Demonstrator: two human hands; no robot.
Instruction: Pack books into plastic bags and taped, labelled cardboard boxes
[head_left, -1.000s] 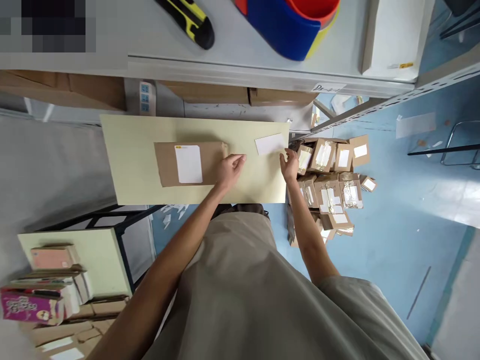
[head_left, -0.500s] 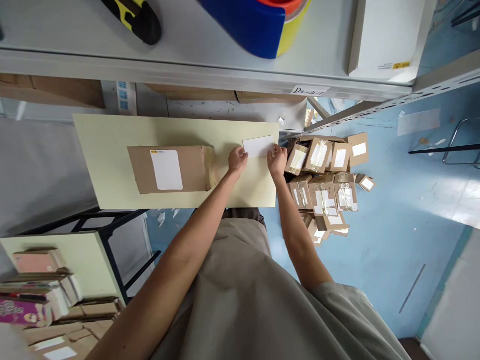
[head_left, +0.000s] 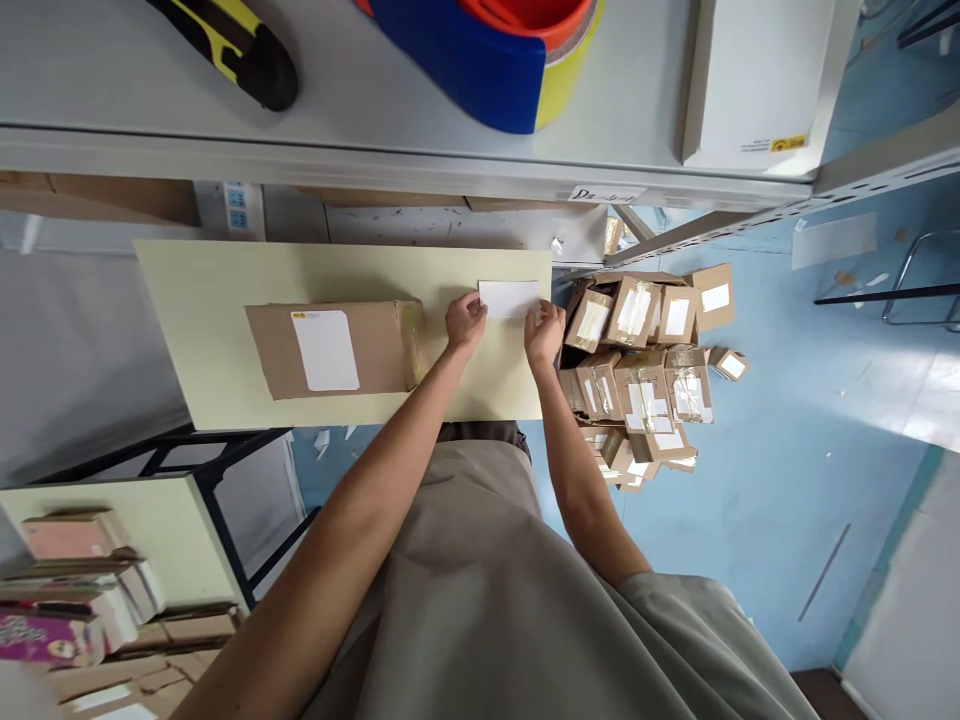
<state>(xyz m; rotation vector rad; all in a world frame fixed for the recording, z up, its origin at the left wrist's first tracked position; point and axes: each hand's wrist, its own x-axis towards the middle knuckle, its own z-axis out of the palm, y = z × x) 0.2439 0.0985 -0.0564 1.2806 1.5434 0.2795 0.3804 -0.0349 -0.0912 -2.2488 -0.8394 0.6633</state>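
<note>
A blank white paper slip (head_left: 509, 299) is stretched between my two hands over the right part of the pale table (head_left: 217, 272). My left hand (head_left: 466, 321) pinches its left edge, fingers closed. At the slip's right end my right hand (head_left: 545, 330) is closed on the lower corner. Left of my hands lies a brown cardboard box (head_left: 382, 345), taped at its right end. A white label (head_left: 326, 350) with a small yellow mark covers part of its top.
Above the table runs a grey shelf (head_left: 330, 120) with a utility knife (head_left: 240, 50), a tape dispenser (head_left: 495, 70) and a white box (head_left: 757, 80). Several labelled cartons (head_left: 645, 385) are heaped on the blue floor at right. Books (head_left: 75, 600) lie on a lower-left table.
The slip has turned from slightly tilted to nearly level, and my right hand has come a little lower relative to it. The whole view has shifted slightly.
</note>
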